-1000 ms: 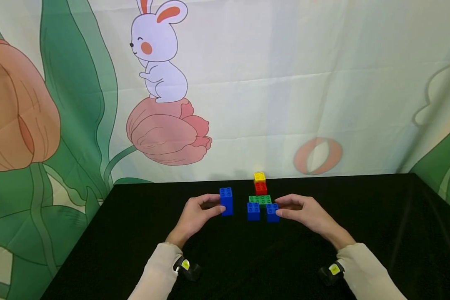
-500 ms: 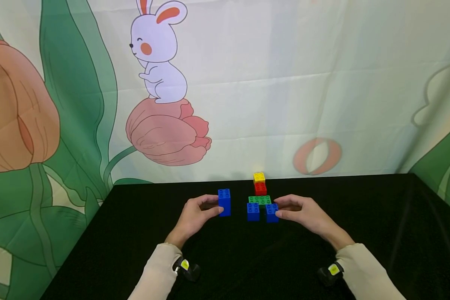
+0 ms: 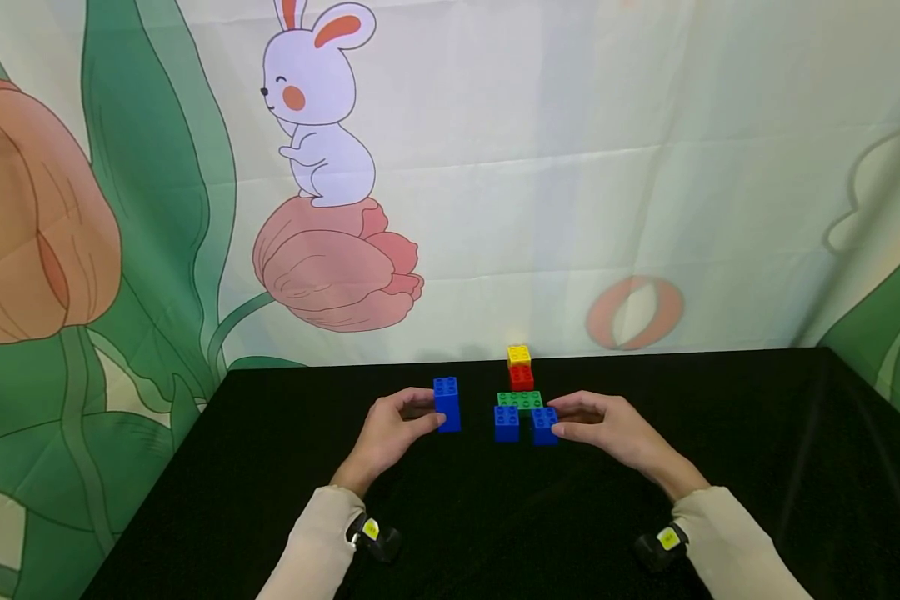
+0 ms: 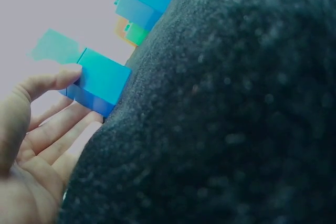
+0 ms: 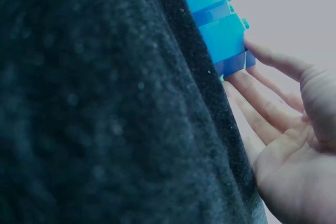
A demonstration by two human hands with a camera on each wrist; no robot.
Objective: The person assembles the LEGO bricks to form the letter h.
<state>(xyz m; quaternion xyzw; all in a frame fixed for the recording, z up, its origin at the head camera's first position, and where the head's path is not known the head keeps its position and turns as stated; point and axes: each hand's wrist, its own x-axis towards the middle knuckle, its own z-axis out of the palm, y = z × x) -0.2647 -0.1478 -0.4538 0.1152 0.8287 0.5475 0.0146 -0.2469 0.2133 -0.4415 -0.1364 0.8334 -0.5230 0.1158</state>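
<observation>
In the head view my left hand [image 3: 387, 432] pinches a stack of two blue building bricks [image 3: 447, 410], standing upright on the black cloth. The left wrist view shows the thumb on the near face of the blue stack [image 4: 104, 77] and the fingers behind it. My right hand [image 3: 613, 425] holds a single blue brick [image 3: 543, 432] between thumb and fingers, seen close up in the right wrist view as a blue brick [image 5: 223, 39]. Left of that brick stands another blue brick [image 3: 506, 427], a narrow gap between them. A green brick [image 3: 520, 400] lies just behind these two.
Behind the green brick are a red brick [image 3: 521, 378] and a yellow brick [image 3: 519, 356], in line toward the back edge. Black cloth [image 3: 495, 525] covers the table. A printed fabric backdrop [image 3: 510, 208] with a rabbit and flowers hangs behind it.
My left hand and the blue stack have shifted slightly left, widening the gap to the other bricks. The right hand and its brick stay nearly in place.
</observation>
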